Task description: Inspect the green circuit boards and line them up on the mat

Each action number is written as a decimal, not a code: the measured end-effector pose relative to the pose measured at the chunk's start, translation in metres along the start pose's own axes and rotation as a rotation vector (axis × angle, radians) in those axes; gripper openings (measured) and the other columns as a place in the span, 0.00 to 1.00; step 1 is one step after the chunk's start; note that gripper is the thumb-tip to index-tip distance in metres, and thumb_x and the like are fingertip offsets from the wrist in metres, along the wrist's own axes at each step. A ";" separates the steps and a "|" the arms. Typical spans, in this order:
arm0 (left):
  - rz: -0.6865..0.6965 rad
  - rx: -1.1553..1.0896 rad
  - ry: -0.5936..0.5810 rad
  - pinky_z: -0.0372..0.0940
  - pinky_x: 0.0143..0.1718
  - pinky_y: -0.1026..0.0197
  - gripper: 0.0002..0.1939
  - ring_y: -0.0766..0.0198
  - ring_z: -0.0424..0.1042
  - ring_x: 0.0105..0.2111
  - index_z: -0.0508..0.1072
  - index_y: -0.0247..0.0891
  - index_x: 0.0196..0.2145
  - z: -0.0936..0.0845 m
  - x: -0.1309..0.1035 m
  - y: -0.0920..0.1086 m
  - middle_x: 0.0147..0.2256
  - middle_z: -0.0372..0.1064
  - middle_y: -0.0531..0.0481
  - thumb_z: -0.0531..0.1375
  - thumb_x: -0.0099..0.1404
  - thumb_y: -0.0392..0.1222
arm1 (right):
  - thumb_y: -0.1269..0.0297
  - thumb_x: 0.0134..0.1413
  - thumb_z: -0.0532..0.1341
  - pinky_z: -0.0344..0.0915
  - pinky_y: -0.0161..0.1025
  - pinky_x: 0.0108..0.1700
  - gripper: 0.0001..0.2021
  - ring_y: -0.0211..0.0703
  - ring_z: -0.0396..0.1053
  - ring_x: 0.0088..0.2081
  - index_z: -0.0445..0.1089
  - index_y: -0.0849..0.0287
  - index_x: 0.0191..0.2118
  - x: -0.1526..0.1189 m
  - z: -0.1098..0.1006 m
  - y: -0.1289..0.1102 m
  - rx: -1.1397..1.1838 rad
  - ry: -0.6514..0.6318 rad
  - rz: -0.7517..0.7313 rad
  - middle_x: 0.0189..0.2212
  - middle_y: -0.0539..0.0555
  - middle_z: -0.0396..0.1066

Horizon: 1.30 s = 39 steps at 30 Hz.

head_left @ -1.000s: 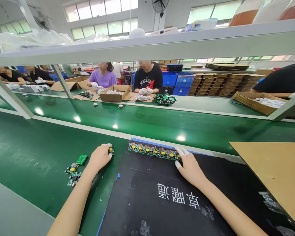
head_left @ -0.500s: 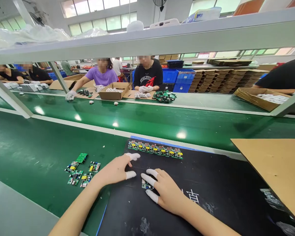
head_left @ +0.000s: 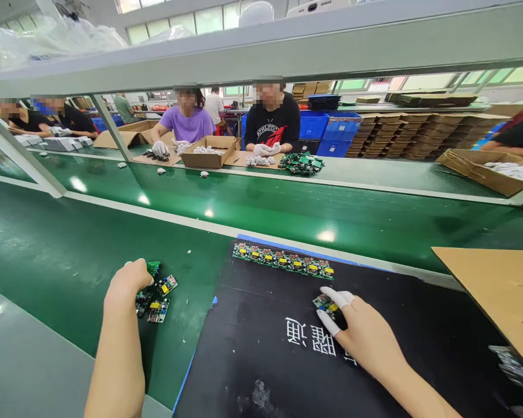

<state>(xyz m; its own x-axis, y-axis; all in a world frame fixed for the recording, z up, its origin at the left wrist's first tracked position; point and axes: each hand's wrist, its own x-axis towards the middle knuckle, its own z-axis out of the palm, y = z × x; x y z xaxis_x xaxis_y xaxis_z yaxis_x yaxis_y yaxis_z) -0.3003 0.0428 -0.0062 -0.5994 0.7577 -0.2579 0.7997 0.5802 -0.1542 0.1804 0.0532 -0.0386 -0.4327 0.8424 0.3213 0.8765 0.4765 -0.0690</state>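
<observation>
My right hand [head_left: 361, 328], with white finger cots, grips a small green circuit board [head_left: 325, 303] low over the black mat [head_left: 261, 337]. Its fingers and thumb lie on either side of the board. At the left, my left hand [head_left: 128, 283] reaches down over a loose group of boards on the green tabletop. Most of its fingers are turned away from view, so its hold cannot be seen. Beside it lie a board with a yellow part [head_left: 158, 310] and another board [head_left: 168, 285]. A row of several joined-up boards [head_left: 283, 261] runs along the mat's far edge.
Beyond the mat runs a green conveyor belt [head_left: 253, 203] with small white pieces on it. Co-workers sit across it beside a cardboard box [head_left: 207, 152] and a heap of boards [head_left: 301, 164]. A brown cardboard sheet [head_left: 497, 290] lies at right; a shelf [head_left: 287, 52] spans overhead.
My left hand has moved left from the mat to the loose boards. My right hand has shifted right and up the mat with its circuit board. The view has turned slightly.
</observation>
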 end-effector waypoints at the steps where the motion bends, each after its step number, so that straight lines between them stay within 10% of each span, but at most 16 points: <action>1: 0.000 0.007 0.009 0.67 0.32 0.58 0.11 0.50 0.74 0.33 0.72 0.37 0.33 0.001 0.001 0.002 0.35 0.72 0.38 0.57 0.49 0.37 | 0.59 0.56 0.51 0.68 0.45 0.32 0.19 0.51 0.71 0.32 0.70 0.59 0.49 -0.001 -0.002 0.006 -0.027 -0.012 0.065 0.34 0.58 0.73; 9: 0.029 -0.001 0.067 0.67 0.34 0.55 0.15 0.49 0.73 0.38 0.72 0.38 0.36 -0.011 -0.007 0.022 0.40 0.72 0.39 0.53 0.51 0.33 | 0.48 0.58 0.48 0.68 0.46 0.30 0.26 0.58 0.71 0.37 0.69 0.64 0.49 0.016 -0.010 0.046 -0.072 -0.142 0.491 0.35 0.63 0.70; 27: 0.261 -0.261 0.170 0.66 0.42 0.56 0.18 0.50 0.72 0.43 0.70 0.37 0.44 -0.009 -0.019 0.055 0.42 0.72 0.40 0.57 0.54 0.34 | 0.57 0.63 0.43 0.67 0.45 0.36 0.25 0.57 0.73 0.41 0.65 0.69 0.54 0.071 -0.004 0.029 -0.064 -0.231 0.618 0.38 0.67 0.72; 34: 0.295 -0.607 0.216 0.66 0.47 0.56 0.15 0.54 0.71 0.45 0.72 0.36 0.44 -0.030 -0.031 0.056 0.44 0.72 0.42 0.55 0.60 0.40 | 0.56 0.61 0.45 0.67 0.48 0.41 0.26 0.59 0.68 0.47 0.60 0.68 0.58 0.067 -0.010 0.020 -0.011 -0.063 0.520 0.42 0.66 0.71; 39: 0.617 -1.110 -0.053 0.68 0.44 0.60 0.21 0.59 0.73 0.39 0.72 0.37 0.45 -0.033 -0.059 0.083 0.39 0.74 0.46 0.61 0.56 0.50 | 0.57 0.60 0.49 0.67 0.45 0.38 0.23 0.50 0.69 0.37 0.61 0.59 0.57 0.059 -0.016 -0.023 0.224 0.071 0.163 0.33 0.57 0.70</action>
<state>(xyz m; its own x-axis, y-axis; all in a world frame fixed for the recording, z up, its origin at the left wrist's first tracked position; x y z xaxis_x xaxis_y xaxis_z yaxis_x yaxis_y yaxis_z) -0.1999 0.0566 0.0280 -0.1157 0.9923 -0.0433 0.4719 0.0933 0.8767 0.1377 0.0879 -0.0027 -0.2675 0.8964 0.3535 0.8612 0.3870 -0.3295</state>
